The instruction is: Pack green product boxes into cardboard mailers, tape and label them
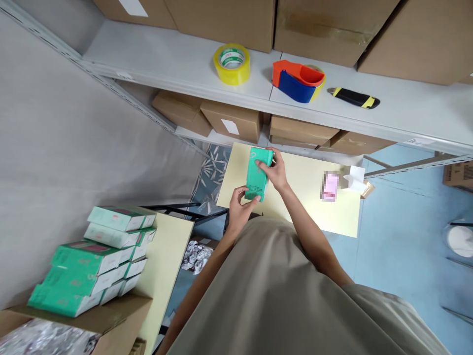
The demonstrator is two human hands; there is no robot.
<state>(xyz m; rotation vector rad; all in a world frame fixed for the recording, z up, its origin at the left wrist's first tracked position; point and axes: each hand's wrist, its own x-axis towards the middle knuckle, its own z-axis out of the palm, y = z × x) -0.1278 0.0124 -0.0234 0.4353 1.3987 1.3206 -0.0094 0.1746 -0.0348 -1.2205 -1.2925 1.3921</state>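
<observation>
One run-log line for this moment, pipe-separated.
green box: held over yellow table | left hand: at its lower end | right hand: at its upper part | shelf: tape roll, cutter

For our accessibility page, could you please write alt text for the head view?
A left hand and right hand hold a green box over a pale yellow table. A grey shelf ahead carries yellow tape, a dispenser and a cutter; more green boxes are stacked lower left.

Your left hand (pixel 241 209) and right hand (pixel 276 172) hold a green box (pixel 257 177) over the desk (pixel 308 177); yellow tape (pixel 233 76) sits on the shelf (pixel 166 54).
</observation>
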